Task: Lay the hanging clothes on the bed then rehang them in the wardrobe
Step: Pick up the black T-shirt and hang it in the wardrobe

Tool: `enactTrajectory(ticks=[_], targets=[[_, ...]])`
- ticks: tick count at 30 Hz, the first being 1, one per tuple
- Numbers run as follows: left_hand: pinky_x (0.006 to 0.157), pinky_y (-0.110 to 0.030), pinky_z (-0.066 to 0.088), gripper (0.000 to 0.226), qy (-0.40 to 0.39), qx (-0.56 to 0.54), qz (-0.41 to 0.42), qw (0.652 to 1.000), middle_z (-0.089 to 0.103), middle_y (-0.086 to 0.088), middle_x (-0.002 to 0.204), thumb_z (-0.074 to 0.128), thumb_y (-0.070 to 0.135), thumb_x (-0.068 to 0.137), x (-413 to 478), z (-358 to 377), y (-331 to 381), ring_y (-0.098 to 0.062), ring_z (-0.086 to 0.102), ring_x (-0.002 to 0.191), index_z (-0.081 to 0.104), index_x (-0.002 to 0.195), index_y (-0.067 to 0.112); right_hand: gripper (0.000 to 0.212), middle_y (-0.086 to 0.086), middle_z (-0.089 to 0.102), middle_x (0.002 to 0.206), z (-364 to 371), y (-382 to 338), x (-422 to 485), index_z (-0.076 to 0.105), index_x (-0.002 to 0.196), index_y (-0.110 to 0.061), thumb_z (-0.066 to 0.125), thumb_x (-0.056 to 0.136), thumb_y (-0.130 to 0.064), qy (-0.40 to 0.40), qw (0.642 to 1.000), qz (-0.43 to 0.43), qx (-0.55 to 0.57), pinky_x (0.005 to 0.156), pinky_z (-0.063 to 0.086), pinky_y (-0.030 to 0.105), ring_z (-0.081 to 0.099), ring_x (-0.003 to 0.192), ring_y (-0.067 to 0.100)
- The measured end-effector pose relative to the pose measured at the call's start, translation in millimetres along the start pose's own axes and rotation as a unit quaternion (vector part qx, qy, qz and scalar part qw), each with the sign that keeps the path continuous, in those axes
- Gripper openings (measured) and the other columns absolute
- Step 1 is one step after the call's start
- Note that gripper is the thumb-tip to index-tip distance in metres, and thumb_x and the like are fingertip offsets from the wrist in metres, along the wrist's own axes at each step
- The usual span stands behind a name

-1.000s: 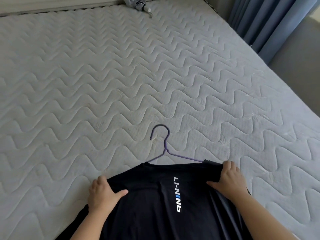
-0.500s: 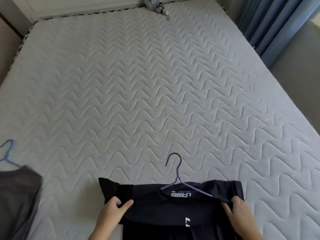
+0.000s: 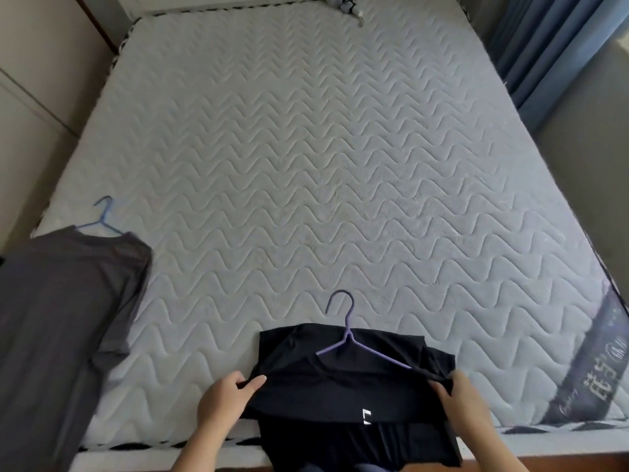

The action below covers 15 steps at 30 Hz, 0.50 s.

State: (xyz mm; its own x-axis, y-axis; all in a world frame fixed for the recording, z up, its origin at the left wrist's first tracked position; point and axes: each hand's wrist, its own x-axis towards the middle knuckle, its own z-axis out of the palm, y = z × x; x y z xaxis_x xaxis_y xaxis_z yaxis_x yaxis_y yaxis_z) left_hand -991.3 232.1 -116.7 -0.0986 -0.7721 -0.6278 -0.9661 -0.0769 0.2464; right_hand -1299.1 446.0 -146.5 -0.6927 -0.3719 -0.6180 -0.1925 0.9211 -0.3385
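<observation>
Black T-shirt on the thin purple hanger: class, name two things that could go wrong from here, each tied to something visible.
1. The black T-shirt lies at the near edge of the quilted white mattress, its lower part hanging over. Once the left hand and right hand let go, it may slide off.
2. The fabric is bunched between the hands around the thin purple hanger, so it may crease or slip off the hanger.

Left hand [image 3: 225, 399] pinching, right hand [image 3: 463, 398] gripping, forearms outstretched

A shirt [image 3: 340, 379] on a hanger [image 3: 350, 342] lies at the bed's [image 3: 306, 165] near edge, another shirt [image 3: 61, 301] left.
</observation>
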Motion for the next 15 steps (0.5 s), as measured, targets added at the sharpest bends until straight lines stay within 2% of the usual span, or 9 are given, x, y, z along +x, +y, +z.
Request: enactTrajectory(ticks=[2,4,6,9,12,15], targets=[[0.05,-0.029,0.029,0.048,0.027,-0.019,0.006,0.999,0.043,0.004,0.055,0.051,0.059,0.081,-17.0,-4.8,-1.1,-0.016,0.047,0.056,0.039,0.059,0.018,0.024,0.008,0.059,0.08,-12.5,-7.3,-3.4,0.051,0.086,-0.009,0.056,0.087,-0.032,0.021,0.999,-0.044,-0.007,0.061,0.036,0.035,0.058,0.082,0.032],[0.054,-0.03,0.036,0.044,0.05,-0.036,0.003,0.998,0.051,0.003,0.062,0.05,0.059,0.081,-34.0,-10.4,-3.2,-0.017,0.053,0.063,0.049,0.067,0.017,0.027,0.001,0.052,0.072,-23.7,-17.1,-8.5,0.042,0.072,-0.017,0.055,0.087,-0.035,0.033,0.997,-0.073,-0.012,0.055,0.033,0.034,0.054,0.075,0.03],[0.066,-0.033,0.044,0.044,0.085,-0.063,-0.005,0.994,0.062,-0.001,0.081,0.051,0.057,0.082,-50.7,-14.9,-8.6,-0.02,0.058,0.077,0.059,0.088,0.014,0.036,-0.001,0.045,0.065,-31.3,-26.0,-11.9,0.033,0.065,-0.018,0.056,0.087,-0.035,0.048,0.993,-0.104,-0.014,0.054,0.032,0.035,0.048,0.068,0.029],[0.073,-0.033,0.045,0.055,0.141,-0.107,-0.028,0.984,0.064,-0.005,0.101,0.054,0.055,0.081,-78.0,-25.4,-24.5,-0.022,0.057,0.09,0.058,0.112,0.01,0.035,0.0,0.048,0.068,-40.3,-45.6,-21.7,0.036,0.066,-0.016,0.056,0.086,-0.036,0.053,0.986,-0.157,-0.018,0.056,0.035,0.035,0.05,0.069,0.029],[0.072,-0.033,0.043,0.056,0.199,-0.137,-0.054,0.969,0.065,-0.008,0.106,0.055,0.055,0.08,-107.6,-40.0,-41.2,-0.027,0.058,0.098,0.058,0.113,0.01,0.031,0.002,0.054,0.077,-47.5,-75.9,-38.1,0.042,0.069,-0.017,0.055,0.086,-0.04,0.066,0.974,-0.213,-0.033,0.06,0.039,0.034,0.054,0.075,0.028],[0.069,-0.031,0.037,0.051,0.276,-0.156,-0.064,0.946,0.067,-0.01,0.102,0.057,0.052,0.081,-137.2,-61.1,-60.9,-0.03,0.059,0.099,0.062,0.107,0.009,0.028,0.005,0.058,0.085,-51.8,-118.0,-61.6,0.057,0.081,-0.013,0.055,0.086,-0.04,0.126,0.94,-0.305,-0.089,0.075,0.041,0.037,0.058,0.085,0.031]])
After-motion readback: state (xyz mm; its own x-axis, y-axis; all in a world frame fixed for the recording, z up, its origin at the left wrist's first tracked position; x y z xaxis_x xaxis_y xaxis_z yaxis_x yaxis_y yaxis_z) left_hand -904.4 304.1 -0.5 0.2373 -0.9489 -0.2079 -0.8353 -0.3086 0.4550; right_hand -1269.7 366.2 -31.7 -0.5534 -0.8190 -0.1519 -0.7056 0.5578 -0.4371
